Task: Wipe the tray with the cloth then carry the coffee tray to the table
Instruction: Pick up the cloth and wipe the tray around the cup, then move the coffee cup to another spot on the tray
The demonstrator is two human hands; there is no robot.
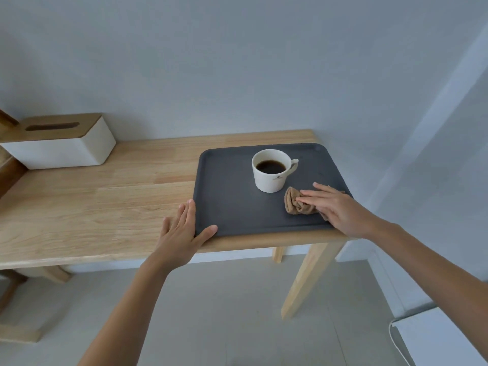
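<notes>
A dark grey tray (pixel 232 196) lies at the right end of a light wooden table (pixel 92 202). On it stands a white cup of black coffee (pixel 272 170), handle to the right. A crumpled brown cloth (pixel 294 202) lies on the tray in front of the cup and to its right. My right hand (pixel 335 207) presses flat on the cloth, fingers stretched out over it. My left hand (pixel 182 231) rests flat on the table against the tray's near left corner, thumb on the rim.
A white tissue box with a wooden lid (pixel 60 141) stands at the back left of the table. The tray reaches close to the table's right and front edges. Grey walls rise behind and to the right. A white unit (pixel 438 336) stands low at the right.
</notes>
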